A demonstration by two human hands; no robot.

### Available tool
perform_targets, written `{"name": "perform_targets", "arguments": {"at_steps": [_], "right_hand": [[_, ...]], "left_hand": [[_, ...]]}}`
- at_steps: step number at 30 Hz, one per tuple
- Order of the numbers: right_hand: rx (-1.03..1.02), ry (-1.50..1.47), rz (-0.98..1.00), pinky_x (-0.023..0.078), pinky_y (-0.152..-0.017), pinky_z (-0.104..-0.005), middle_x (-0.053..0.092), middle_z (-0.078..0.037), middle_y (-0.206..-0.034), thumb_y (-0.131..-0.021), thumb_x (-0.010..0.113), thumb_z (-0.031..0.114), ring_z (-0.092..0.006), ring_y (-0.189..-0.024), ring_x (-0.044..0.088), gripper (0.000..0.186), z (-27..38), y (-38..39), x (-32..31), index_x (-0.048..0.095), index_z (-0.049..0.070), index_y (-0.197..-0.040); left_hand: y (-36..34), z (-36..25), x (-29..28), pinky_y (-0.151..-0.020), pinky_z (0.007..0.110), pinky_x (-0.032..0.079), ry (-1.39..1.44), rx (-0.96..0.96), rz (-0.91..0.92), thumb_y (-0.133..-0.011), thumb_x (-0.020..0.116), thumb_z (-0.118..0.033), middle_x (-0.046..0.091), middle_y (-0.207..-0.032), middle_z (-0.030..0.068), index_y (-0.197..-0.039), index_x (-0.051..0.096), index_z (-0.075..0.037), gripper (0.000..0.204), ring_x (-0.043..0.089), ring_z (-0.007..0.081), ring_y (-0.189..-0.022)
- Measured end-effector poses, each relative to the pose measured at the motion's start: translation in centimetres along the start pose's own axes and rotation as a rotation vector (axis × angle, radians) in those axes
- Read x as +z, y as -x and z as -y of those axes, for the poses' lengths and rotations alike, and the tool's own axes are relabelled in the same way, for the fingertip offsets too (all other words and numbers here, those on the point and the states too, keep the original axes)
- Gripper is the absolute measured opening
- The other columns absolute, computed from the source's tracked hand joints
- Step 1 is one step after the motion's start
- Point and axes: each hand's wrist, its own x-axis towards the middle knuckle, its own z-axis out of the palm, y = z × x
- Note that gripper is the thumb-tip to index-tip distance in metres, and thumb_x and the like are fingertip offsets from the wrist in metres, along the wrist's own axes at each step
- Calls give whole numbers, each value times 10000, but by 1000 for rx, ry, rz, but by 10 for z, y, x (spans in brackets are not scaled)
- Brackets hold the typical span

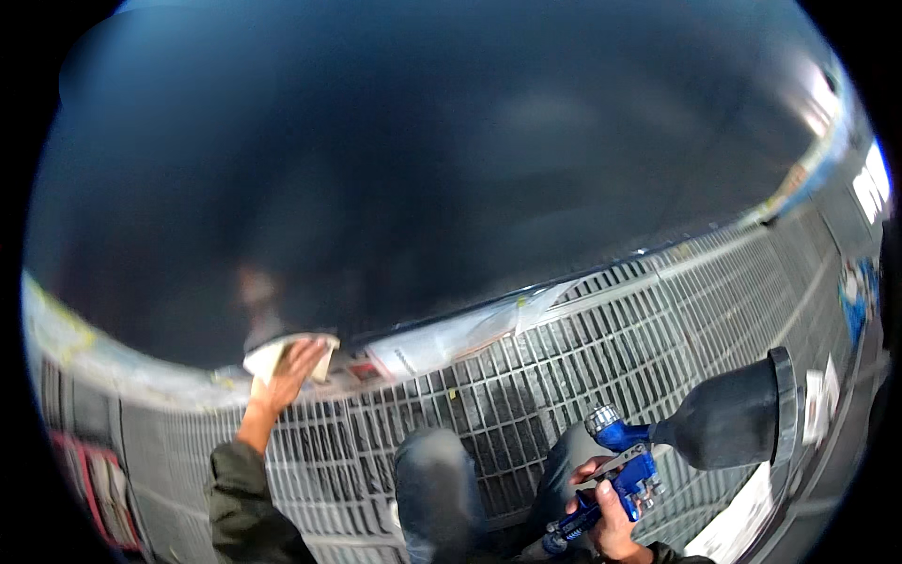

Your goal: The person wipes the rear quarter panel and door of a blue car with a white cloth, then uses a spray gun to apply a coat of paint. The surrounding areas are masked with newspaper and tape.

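Observation:
A large, glossy dark panel [451, 169] fills the upper view. At its lower left edge, my left hand [293, 368] presses a folded cream cloth [266, 357] against the surface, fingers laid over it; a faint reflection shows above. My right hand [613, 517], low and right of centre, is wrapped round the handle of a blue spray gun [637, 470]. The gun is tilted on its side, its silver nozzle pointing up and left. A black cup [728, 418] is attached to it and extends to the right.
Masking paper and tape [442, 343] line the panel's lower border. Below lies a metal floor grating [507, 404], with my knees [437, 475] over it. White paper sheets [738, 517] lie at lower right. A red-framed object [94, 484] stands at far left.

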Motion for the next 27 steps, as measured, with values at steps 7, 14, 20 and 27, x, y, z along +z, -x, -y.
{"name": "perform_targets", "arguments": {"at_steps": [7, 14, 20, 27], "right_hand": [[179, 199, -1, 446, -772, -273, 607, -39, -1152, -1008, 462, 355, -143, -917, 554, 403, -62, 8, -48, 541, 73, -1284], [56, 262, -132, 478, -709, -312, 657, -74, -1035, -956, 535, 370, -184, -835, 590, 409, -69, -2, -34, 605, 45, -1195], [-1, 388, -110, 477, -684, -310, 660, -67, -1017, -942, 562, 330, -164, -823, 582, 373, -73, -5, 6, 626, 31, -1156], [280, 334, -220, 455, -589, -272, 656, -70, -949, -904, 629, 363, -148, -705, 576, 358, -86, -18, -38, 668, 84, -1124]], "left_hand": [[-218, -147, -39, -1146, 375, 290, 58, -147, -578, -830, 566, -144, 310, -1542, 35, -1473, 345, -163, 680, 295, 206, -1417], [-239, -182, -27, -1104, 655, 87, 395, -819, -992, -706, 672, -287, 218, -1549, 214, -1464, 360, -176, 827, 140, 416, -1445], [-86, -20, -1, -1186, 476, 29, 578, -1564, -1570, -959, 435, -316, 51, -1567, 257, -1509, 75, 10, 734, 35, 370, -1466], [10, 83, 23, -1180, 445, 102, 735, -1737, -1852, -966, 469, -288, 248, -1498, 284, -1442, 202, 116, 680, 182, 390, -1416]]}}
